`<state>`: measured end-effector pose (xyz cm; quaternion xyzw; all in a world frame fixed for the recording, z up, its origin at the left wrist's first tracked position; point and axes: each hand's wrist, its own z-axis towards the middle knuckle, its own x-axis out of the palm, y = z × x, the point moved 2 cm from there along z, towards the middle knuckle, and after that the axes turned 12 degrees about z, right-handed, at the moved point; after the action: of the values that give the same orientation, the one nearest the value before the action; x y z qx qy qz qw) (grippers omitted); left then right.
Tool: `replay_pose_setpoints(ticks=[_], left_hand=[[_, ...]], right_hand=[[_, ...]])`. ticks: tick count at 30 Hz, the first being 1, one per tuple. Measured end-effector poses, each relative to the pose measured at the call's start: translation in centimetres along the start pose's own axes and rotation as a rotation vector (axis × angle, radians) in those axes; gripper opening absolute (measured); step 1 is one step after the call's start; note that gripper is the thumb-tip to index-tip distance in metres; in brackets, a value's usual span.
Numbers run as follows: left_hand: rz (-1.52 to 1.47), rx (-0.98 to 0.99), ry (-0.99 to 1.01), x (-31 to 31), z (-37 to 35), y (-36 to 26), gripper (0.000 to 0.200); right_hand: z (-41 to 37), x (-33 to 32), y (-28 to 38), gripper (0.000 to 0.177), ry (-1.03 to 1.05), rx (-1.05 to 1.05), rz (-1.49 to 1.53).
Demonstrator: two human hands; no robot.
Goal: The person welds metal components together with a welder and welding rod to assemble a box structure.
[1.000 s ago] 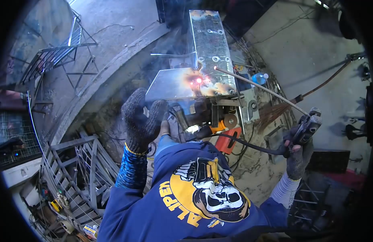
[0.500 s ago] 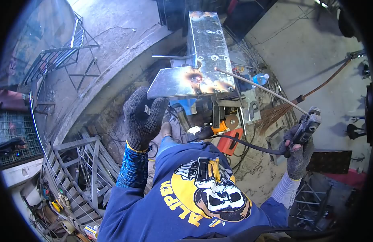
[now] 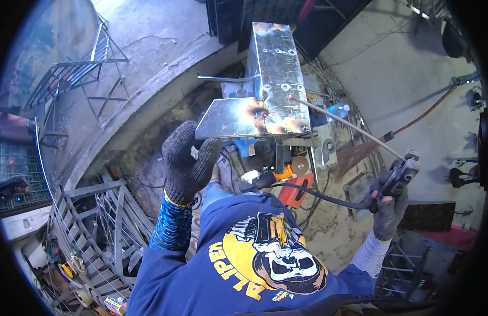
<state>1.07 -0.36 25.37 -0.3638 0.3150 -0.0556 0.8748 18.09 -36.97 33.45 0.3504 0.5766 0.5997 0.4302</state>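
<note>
In front of me stands a welded metal box section with an angled side plate (image 3: pixel 228 118). Scorched brown marks and a small glowing spot lie along their joint. My left hand (image 3: pixel 188 160), in a dark knit glove, is at the plate's lower left corner, with fingers and thumb curled about its edge; the exact contact is partly hidden. My right hand (image 3: pixel 389 208), gloved too, is wrapped round a welding electrode holder (image 3: pixel 401 176). A long electrode (image 3: pixel 349 125) runs from it up and left, its reddish tip in front of the box face near the holes.
Below the workpiece lie an orange angle grinder (image 3: pixel 289 169) and a red case (image 3: pixel 296 190). A bottle (image 3: pixel 339 110) and a broom (image 3: pixel 357 155) are to the right. The welding cable (image 3: pixel 323 190) trails leftward from the holder. Metal frames (image 3: pixel 104 226) lean at lower left.
The glow at the joint has shrunk and dimmed. The workpiece sits slightly lower in view, the electrode tip a little lower and further right. Both hands keep their hold.
</note>
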Motion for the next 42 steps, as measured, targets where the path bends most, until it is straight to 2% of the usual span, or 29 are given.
replay_pose_setpoints(ticks=[1, 5, 7, 11, 16, 18, 20, 21, 22, 26, 28, 29, 30, 32, 34, 36, 38, 40, 41, 42], left_hand=[[0.031, 0.015, 0.099, 0.0, 0.3, -0.1, 0.020], [-0.081, -0.004, 0.059, 0.1, 0.5, 0.0, 0.020], [-0.034, 0.024, 0.145, -0.3, 0.7, -0.3, 0.028], [-0.088, 0.042, 0.188, 0.1, 0.6, 0.7, 0.028], [-0.041, 0.072, 0.083, 0.2, 0.2, 0.9, 0.031], [-0.018, 0.064, 0.039, 0.6, -0.7, 1.8, 0.031], [0.006, 0.061, -0.011, 0.2, -1.0, 1.6, 0.032], [-0.060, 0.024, 0.031, 0.2, -0.6, 1.1, 0.032], [-0.124, -0.011, 0.069, 0.3, -0.2, 0.9, 0.032], [-0.012, -0.035, 0.077, 0.6, -1.8, 2.7, 0.034], [-0.332, -0.233, 0.117, 1.3, -1.1, 1.8, 0.055], [-0.240, -0.148, 0.019, 1.6, -1.2, 1.8, 0.068], [-0.239, -0.133, 0.019, 1.6, -0.9, 1.3, 0.068], [-0.216, -0.029, 0.016, 1.5, -0.5, 0.4, 0.074], [-0.145, 0.005, 0.086, 1.2, -0.3, 1.0, 0.071], [-0.099, 0.083, 0.295, 1.3, 0.5, 0.5, 0.076], [-0.170, 0.047, 0.309, 1.6, 1.1, 0.3, 0.079], [-0.300, 0.015, 0.168, 1.4, 1.7, -0.3, 0.072], [-0.388, -0.081, 0.184, 1.1, 1.8, -0.9, 0.074], [-0.388, -0.074, 0.209, 0.7, 1.8, -1.0, 0.074]], right_hand=[[0.1, -0.1, -0.1, 0.069, -0.003, -0.005, -0.008], [0.3, -0.4, -0.6, 0.067, -0.013, 0.005, -0.027], [0.5, -0.3, -0.7, 0.068, -0.014, 0.007, -0.022], [0.9, 0.0, -0.6, 0.070, -0.021, 0.027, -0.052], [1.6, 0.5, -0.7, 0.072, -0.011, 0.002, -0.030], [1.9, 0.8, -1.3, 0.067, -0.012, 0.029, 0.067], [1.8, 0.9, -2.2, 0.068, -0.072, -0.024, 0.305], [2.0, 1.9, -2.3, 0.059, -0.084, -0.020, 0.364], [2.3, 3.3, -2.7, 0.059, -0.084, -0.022, 0.371], [3.6, 8.0, -6.3, 0.042, -0.045, -0.017, 0.411], [3.8, 10.5, -8.0, 0.035, -0.131, 0.013, 0.387], [4.0, 12.3, -8.5, 0.033, -0.159, -0.021, 0.535], [4.0, 13.3, -9.1, 0.031, -0.206, -0.002, 0.558], [4.1, 13.9, -10.4, 0.034, -0.154, 0.104, 0.485], [3.6, 14.6, -10.9, 0.034, -0.168, 0.127, 0.502], [3.3, 15.2, -11.7, 0.033, -0.183, 0.155, 0.515], [3.5, 15.9, -12.1, 0.033, -0.154, 0.071, 0.603], [3.5, 16.2, -11.8, 0.031, -0.171, 0.083, 0.620], [3.7, 16.2, -11.9, 0.027, -0.167, 0.028, 0.536], [3.7, 16.2, -12.1, 0.024, -0.168, -0.022, 0.449]])
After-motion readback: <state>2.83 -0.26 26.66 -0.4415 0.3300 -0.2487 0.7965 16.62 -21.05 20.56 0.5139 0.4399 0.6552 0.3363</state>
